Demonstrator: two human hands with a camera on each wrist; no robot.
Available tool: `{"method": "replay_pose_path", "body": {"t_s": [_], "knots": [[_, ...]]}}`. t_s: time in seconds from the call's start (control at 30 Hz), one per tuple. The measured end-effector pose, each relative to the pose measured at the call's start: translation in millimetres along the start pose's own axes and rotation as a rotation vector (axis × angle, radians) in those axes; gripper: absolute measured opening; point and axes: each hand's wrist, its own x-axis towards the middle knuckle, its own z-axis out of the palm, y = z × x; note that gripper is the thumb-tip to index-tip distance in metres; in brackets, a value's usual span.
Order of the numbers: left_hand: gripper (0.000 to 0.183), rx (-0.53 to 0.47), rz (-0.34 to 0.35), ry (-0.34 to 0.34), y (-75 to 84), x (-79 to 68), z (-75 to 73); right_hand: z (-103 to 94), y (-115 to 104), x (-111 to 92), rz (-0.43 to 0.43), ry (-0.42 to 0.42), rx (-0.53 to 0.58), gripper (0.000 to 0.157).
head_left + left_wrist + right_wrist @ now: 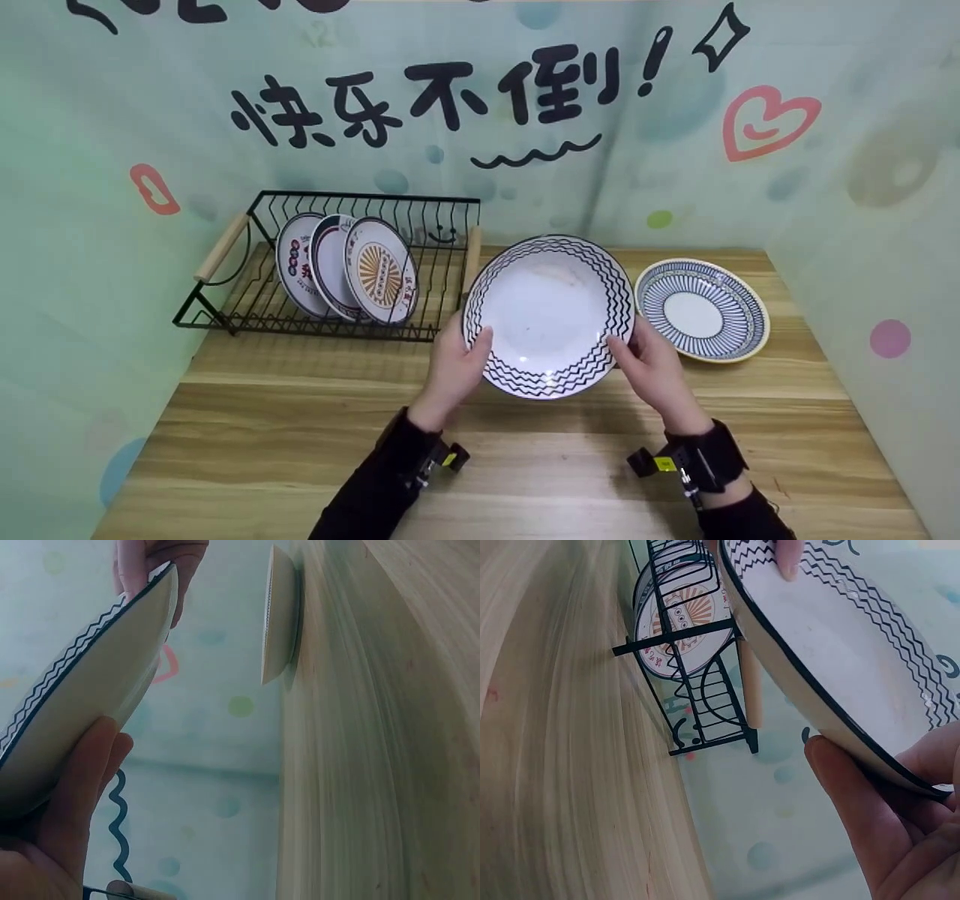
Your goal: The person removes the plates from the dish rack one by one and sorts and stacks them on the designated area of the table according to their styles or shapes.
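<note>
Pale green cloth [660, 180] printed with black characters is hung behind a wood-grain table [562, 480]. A zigzag-rimmed plate [547, 315] is held tilted above the table, between the black rack [375, 196] and the blue-patterned dish [692, 315]. Its edge is pinched at opposite sides by the left hand [456, 364] and the right hand [654, 367], thumbs laid on the upper face, fingers curled beneath. Were either pinch loosened, the smooth plate could be dropped; were it swung sideways, rack or dish might be struck. Both forearms [379, 472] are stretched forward, the hands set nearly level.
</note>
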Motion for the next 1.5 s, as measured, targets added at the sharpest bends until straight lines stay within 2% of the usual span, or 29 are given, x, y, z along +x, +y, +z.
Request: {"method": "replay_pose_path", "body": {"t_s": [0.13,0.5,0.73,0.9,1.2,1.3,1.5], "knots": [[0.042,0.001,-0.002,-0.029,-0.6,1.5,-0.8,-1.3,-2,1,0.049,0.009,0.027,0.021],[0.048,0.073,-0.030,-0.072,3.1,2.7,-3.0,-3.7,-1,1,0.009,0.032,0.059,0.024],[0.049,0.065,0.034,-0.103,4.0,2.4,-2.9,-6.4,-7,0,0.105,0.028,0.114,0.028],[0.052,0.065,0.099,-0.123,6.0,1.2,-4.3,-9.3,-9,1,0.115,0.018,0.124,0.027],[0.058,0.086,0.112,-0.177,16.9,-0.1,-9.6,-17.3,-13,2,0.150,0.040,0.135,0.027],[0.057,0.143,0.137,-0.175,21.4,0.1,-11.2,-19.7,-14,3,0.143,0.052,0.155,0.026],[0.062,0.334,0.170,-0.136,31.8,-0.1,-16.8,-25.4,-13,4,0.137,0.073,0.171,0.027]]}}
